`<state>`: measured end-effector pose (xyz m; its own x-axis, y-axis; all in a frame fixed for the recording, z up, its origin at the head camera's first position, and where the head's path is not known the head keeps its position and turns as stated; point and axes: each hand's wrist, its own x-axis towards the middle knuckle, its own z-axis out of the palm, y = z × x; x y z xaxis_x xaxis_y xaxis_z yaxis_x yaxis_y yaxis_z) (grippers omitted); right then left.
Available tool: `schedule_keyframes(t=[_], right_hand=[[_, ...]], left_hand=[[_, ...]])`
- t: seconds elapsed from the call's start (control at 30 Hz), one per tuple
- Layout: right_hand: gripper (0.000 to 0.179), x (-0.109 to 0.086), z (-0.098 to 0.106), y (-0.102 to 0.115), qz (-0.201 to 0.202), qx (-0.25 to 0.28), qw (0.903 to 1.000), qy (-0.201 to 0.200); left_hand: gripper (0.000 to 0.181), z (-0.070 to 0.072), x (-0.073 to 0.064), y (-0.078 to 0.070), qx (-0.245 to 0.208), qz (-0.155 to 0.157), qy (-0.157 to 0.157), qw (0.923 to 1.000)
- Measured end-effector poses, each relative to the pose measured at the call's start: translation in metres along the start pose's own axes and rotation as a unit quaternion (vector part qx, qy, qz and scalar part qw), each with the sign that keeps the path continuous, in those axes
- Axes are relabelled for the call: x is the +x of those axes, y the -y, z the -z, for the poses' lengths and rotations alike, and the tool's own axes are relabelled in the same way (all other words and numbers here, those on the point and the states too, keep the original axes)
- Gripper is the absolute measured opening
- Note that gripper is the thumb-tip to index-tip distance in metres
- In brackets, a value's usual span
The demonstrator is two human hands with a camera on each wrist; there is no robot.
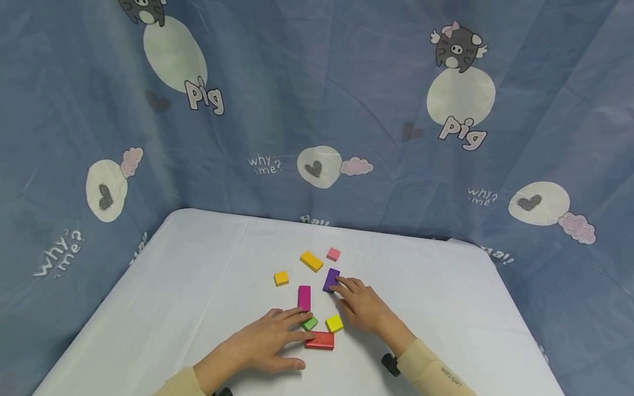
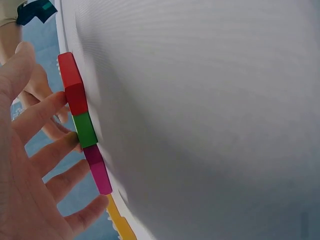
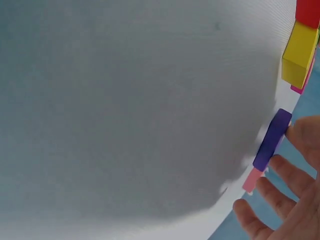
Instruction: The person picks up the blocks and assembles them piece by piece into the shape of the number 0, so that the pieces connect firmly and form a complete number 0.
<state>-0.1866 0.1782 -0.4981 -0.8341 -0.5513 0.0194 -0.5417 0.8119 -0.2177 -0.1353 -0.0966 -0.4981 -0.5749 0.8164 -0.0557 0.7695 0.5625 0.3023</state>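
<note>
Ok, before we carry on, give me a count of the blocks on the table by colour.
Orange: 2, one long block and one small block
Pink block: 1
Purple block: 1
Magenta block: 1
Green block: 1
Yellow block: 1
Red block: 1
Total: 8 blocks

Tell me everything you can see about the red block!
The red block is a plain oblong with smooth, slightly shiny faces, maybe painted wood. It lies flat on the white table, long side running left to right, the nearest block in the head view. The left hand touches its left end with one finger.
</note>
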Motion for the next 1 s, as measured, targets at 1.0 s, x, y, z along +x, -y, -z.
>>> schedule_keyframes(t=[1.0], right_hand=[[0.032,-0.004,-0.004,-0.011,0.038,-0.007,0.9978,-0.054]], left_hand=[[0.06,0.001,0.001,-0.001,0.008,-0.005,0.001,1.0]])
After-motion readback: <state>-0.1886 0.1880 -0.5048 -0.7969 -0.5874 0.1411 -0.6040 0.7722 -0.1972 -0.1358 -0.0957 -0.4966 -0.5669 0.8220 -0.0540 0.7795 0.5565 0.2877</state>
